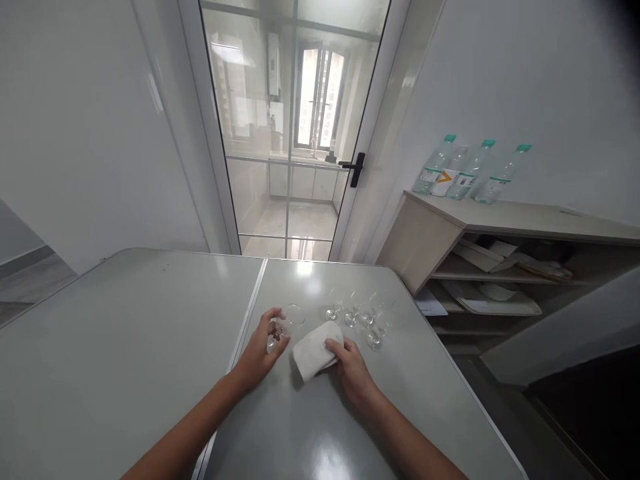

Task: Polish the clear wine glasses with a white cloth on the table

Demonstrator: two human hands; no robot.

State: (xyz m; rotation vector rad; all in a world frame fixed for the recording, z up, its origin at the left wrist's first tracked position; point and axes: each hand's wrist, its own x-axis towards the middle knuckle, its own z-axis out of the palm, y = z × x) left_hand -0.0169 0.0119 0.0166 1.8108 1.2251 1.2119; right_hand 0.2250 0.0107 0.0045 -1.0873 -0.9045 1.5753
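My left hand (pixel 265 340) is curled round a small clear stemmed glass (pixel 295 315), whose round rim shows beyond the fingertips; part of the glass is hidden by the fingers. Pinched between the thumb and fingers of my right hand (pixel 351 367) is a folded white cloth (pixel 316 350), held just to the right of that glass. Behind and to the right of the cloth, several more clear stemmed glasses (pixel 370 317) are grouped on the grey table (pixel 320 413). Their outlines are faint, so I cannot tell each one apart.
A pale seam (pixel 255 293) divides the tabletop. Past the far edge is a glass door (pixel 290 133) with a black handle (pixel 356 170). At the right, a wooden shelf unit (pixel 500 217) carries several plastic bottles (pixel 470 170) on top, with papers and trays inside.
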